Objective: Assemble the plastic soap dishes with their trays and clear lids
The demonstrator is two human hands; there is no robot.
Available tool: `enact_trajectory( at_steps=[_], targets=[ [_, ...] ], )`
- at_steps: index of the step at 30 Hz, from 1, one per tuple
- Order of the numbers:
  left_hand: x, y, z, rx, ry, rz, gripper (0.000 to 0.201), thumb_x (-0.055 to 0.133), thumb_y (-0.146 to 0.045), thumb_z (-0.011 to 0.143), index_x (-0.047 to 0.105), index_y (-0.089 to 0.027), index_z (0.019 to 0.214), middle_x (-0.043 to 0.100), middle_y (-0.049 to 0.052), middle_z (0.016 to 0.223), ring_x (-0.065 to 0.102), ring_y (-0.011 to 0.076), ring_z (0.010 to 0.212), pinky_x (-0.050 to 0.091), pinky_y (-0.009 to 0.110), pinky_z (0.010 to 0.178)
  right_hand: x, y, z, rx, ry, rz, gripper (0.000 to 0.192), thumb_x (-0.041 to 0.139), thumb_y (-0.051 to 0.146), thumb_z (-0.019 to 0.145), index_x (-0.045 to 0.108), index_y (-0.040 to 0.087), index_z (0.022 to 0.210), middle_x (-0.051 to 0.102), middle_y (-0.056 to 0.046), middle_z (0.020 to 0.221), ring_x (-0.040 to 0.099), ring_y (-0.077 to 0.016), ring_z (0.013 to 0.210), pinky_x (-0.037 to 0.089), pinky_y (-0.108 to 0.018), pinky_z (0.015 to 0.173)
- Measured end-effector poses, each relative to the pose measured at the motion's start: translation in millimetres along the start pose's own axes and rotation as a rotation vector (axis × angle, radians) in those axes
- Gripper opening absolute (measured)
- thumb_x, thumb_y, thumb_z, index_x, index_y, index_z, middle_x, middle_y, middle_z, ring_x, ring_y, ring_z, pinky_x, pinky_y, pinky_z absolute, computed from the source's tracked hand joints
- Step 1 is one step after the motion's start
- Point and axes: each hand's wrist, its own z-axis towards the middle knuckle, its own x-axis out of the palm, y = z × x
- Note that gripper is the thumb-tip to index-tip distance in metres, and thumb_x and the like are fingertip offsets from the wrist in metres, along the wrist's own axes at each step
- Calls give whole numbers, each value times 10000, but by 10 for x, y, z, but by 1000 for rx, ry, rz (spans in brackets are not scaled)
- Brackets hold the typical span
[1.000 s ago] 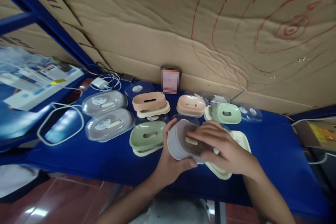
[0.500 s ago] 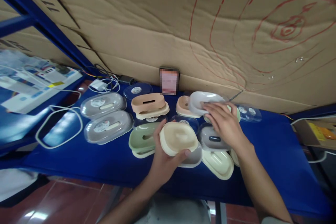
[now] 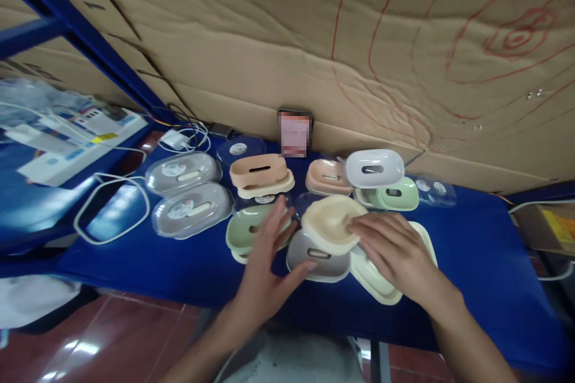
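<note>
My left hand (image 3: 265, 272) hovers palm down with fingers apart, its thumb at the front rim of a grey soap dish (image 3: 317, 260) and its fingers over a green soap dish (image 3: 246, 233). A cream tray (image 3: 331, 222) lies tilted on top of the grey dish. My right hand (image 3: 398, 251) rests flat over a pale yellow dish (image 3: 376, 284), its fingertips touching the cream tray's right edge. Neither hand grips anything.
On the blue table (image 3: 157, 263) further back lie a white dish (image 3: 374, 167) on a green one (image 3: 395, 196), a pink dish (image 3: 327, 176), a peach stack (image 3: 260, 173) and two clear-lidded grey dishes (image 3: 188, 210). A phone (image 3: 294, 131) leans on the cardboard wall. A white cable (image 3: 108, 215) loops at left.
My left hand has let go of the cream tray, which now lies on the grey dish. My right hand left the white dish at the back and came down to the cream tray.
</note>
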Motion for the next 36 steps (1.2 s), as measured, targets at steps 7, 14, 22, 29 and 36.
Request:
enact_trajectory(
  at_steps=[7, 14, 22, 29, 36],
  targets=[
    [-734, 219, -170, 131, -78, 739, 504, 685, -271, 1017, 554, -271, 1504, 647, 134, 1461, 631, 345, 1349, 493, 559, 1163, 136, -310, -337, 150, 111, -189, 378, 617, 227, 1067, 607, 191, 1443, 731, -113, 1370, 675, -296, 1247, 496, -448, 1014],
    [-1474, 615, -106, -24, -238, 979, 567, 671, -505, 1007, 591, -219, 1490, 558, 167, 1578, 574, 383, 1421, 452, 559, 1201, 187, -286, -639, 255, 5, -86, 499, 606, 318, 1076, 515, 278, 1565, 608, -127, 1544, 578, -331, 1411, 458, -530, 1130],
    [-1721, 838, -152, -36, -220, 836, 481, 835, -532, 889, 720, -348, 1318, 682, 34, 1371, 678, 322, 1262, 515, 526, 1164, 464, 78, -739, 266, -132, 45, 440, 655, 193, 1017, 633, 306, 1441, 680, -104, 1436, 646, -329, 1316, 511, -574, 1086],
    [-1646, 905, -203, -64, -186, 724, 664, 906, -489, 829, 640, -337, 1418, 553, 56, 1551, 577, 358, 1433, 478, 565, 1209, 640, 418, -503, 206, -121, 87, 383, 628, 146, 1010, 669, 285, 1365, 691, -81, 1418, 659, -297, 1287, 509, -540, 1093],
    [-1593, 640, -264, -104, -454, 543, 467, 897, -449, 830, 723, -269, 1224, 728, 42, 1342, 673, 329, 1290, 496, 550, 1182, 720, 663, -264, 178, -124, 217, 423, 611, 138, 1014, 619, 268, 1417, 699, -86, 1395, 646, -286, 1305, 541, -510, 1085]
  ],
)
